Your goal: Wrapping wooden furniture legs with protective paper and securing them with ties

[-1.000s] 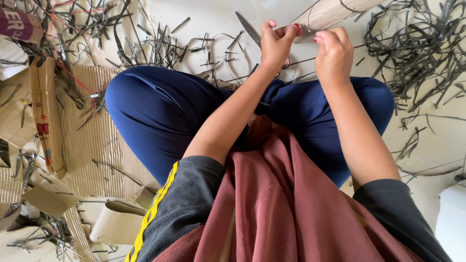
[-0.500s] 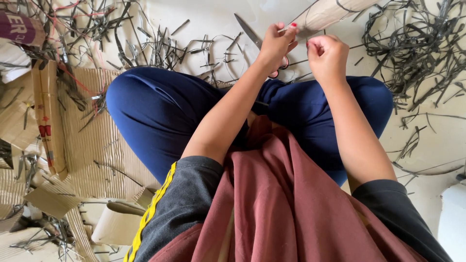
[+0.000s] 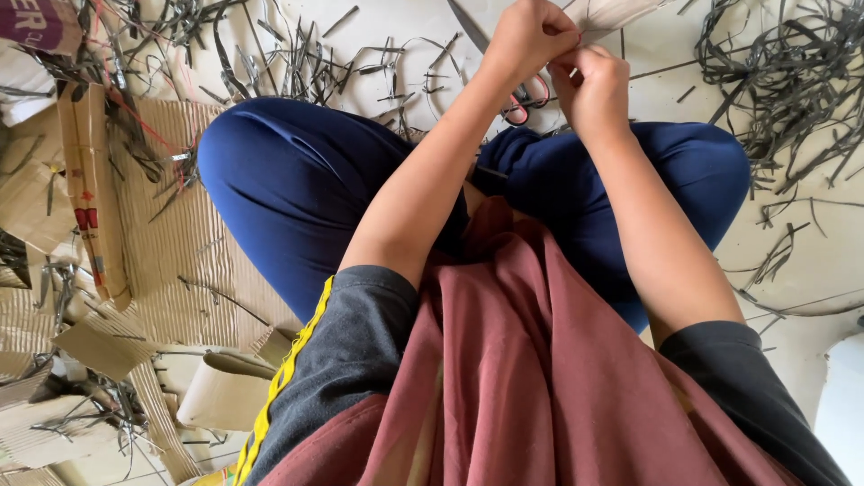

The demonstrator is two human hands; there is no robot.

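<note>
I sit cross-legged on the floor in dark blue trousers (image 3: 297, 189). My left hand (image 3: 531, 36) and my right hand (image 3: 594, 90) meet at the top of the view, above my knees. Both are closed in fists, fingertips pinched together on a small pale strip (image 3: 573, 72); most of it is hidden by the fingers. A pale cardboard piece (image 3: 621, 11) lies just beyond the hands. Scissors with red handles (image 3: 520, 103) lie on the floor under my left wrist, with the blade (image 3: 468, 22) pointing to the upper left.
Dark thin cut strips (image 3: 783, 72) are heaped at the upper right, and more (image 3: 297, 63) are scattered at the upper left. Corrugated cardboard sheets (image 3: 180, 234) and folded offcuts (image 3: 220, 391) cover the floor on the left. A white object (image 3: 841, 396) stands at the right edge.
Both hands have come together and moved up toward the top edge. The left hand, which held a pale strip up with fingers apart, is now a fist against the right hand.
</note>
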